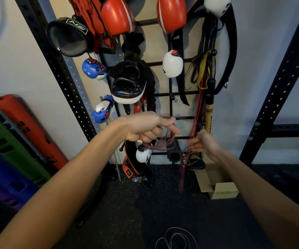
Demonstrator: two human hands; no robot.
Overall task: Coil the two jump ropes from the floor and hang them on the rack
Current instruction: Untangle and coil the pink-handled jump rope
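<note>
My left hand [150,127] grips a coiled pink jump rope [161,143] in front of the lower part of the black wall rack [171,92]. One pink handle [182,174] hangs down from the coil, blurred. My right hand [203,141] is just right of the coil, fingers loosely bent near the thin strands; I cannot tell whether it pinches any. A second rope [176,239], thin and pale, lies in loose loops on the dark floor at the bottom of the view.
The rack holds red pads [117,15], boxing gloves [172,63], a black mitt [129,83], bands and straps [205,72]. Black perforated uprights [62,69] flank it. Coloured foam rollers [28,128] lean at left. A cardboard piece [217,186] lies on the floor at right.
</note>
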